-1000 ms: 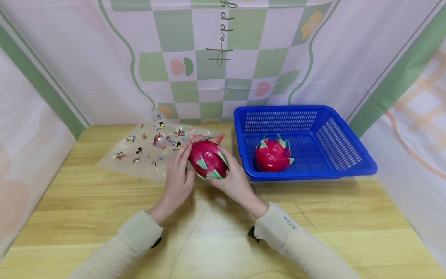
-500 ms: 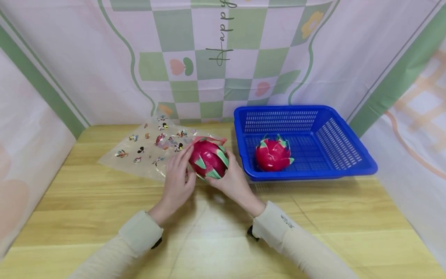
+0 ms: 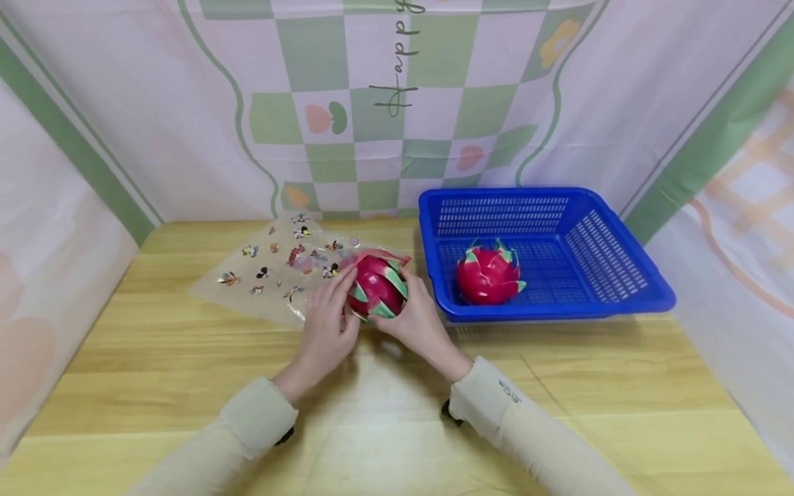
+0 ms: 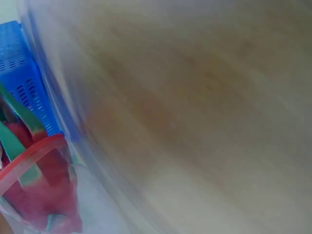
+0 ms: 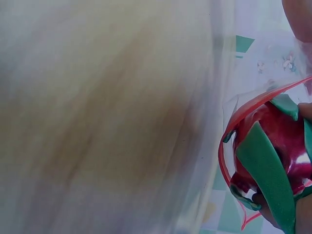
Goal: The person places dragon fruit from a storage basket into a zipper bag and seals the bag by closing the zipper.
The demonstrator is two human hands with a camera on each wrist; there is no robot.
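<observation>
In the head view, a red dragon fruit (image 3: 375, 284) with green scales sits at the mouth of a clear plastic bag (image 3: 276, 275) printed with cartoon figures. My right hand (image 3: 418, 320) grips the fruit from the right, thumb at its near side. From the left, my left hand (image 3: 327, 320) holds the bag's mouth against the fruit, its fingertips at the fruit's left side. A red band (image 5: 246, 108) along the bag's mouth curves round the fruit in the right wrist view. In the left wrist view, the fruit's red skin (image 4: 56, 195) shows through the plastic.
Right of my hands stands a blue slotted basket (image 3: 527, 315) with a second dragon fruit (image 3: 489, 277) near its left end. Both rest on a wooden table (image 3: 372, 427). A checked fabric curtain (image 3: 434, 83) rises behind the table, with more fabric at both sides.
My left hand has moved a little to the right, drawing the bag the same way along the table and further over the dragon fruit. The right hand keeps its grip, nearly still.
</observation>
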